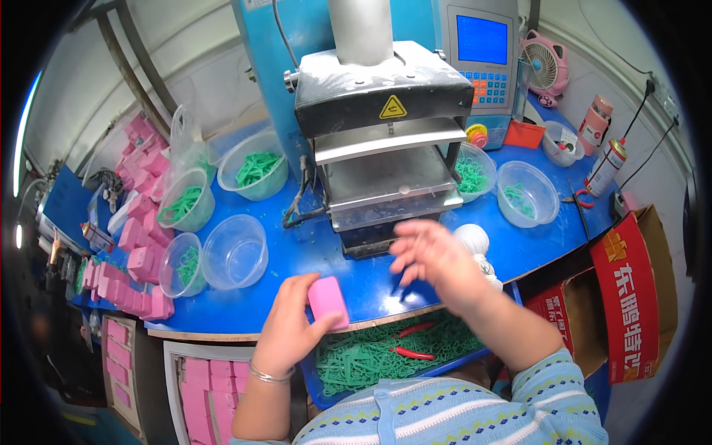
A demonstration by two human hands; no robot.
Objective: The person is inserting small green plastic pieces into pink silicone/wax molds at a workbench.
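Observation:
A pink block with rounded corners (327, 302) is gripped in my left hand (288, 326), thumb on one side and fingers behind it, over the front edge of the blue table. Raised in front of the press (393, 178), my right hand (434, 261) has its fingers apart and holds nothing. Just beyond its fingertips are the press's metal plates (389, 178). Below both hands a blue tray (311, 382) holds a heap of green plastic pieces (356, 367). Red-handled pliers (412, 354) lie on the heap. A white rounded object (472, 239) sits partly behind my right hand.
Clear tubs, such as one at left (236, 252) and one at right (528, 194), stand around the press, several with green pieces. Pink blocks (148, 259) pile up at far left. An open red carton (627, 297) and a spray can (607, 167) are at right.

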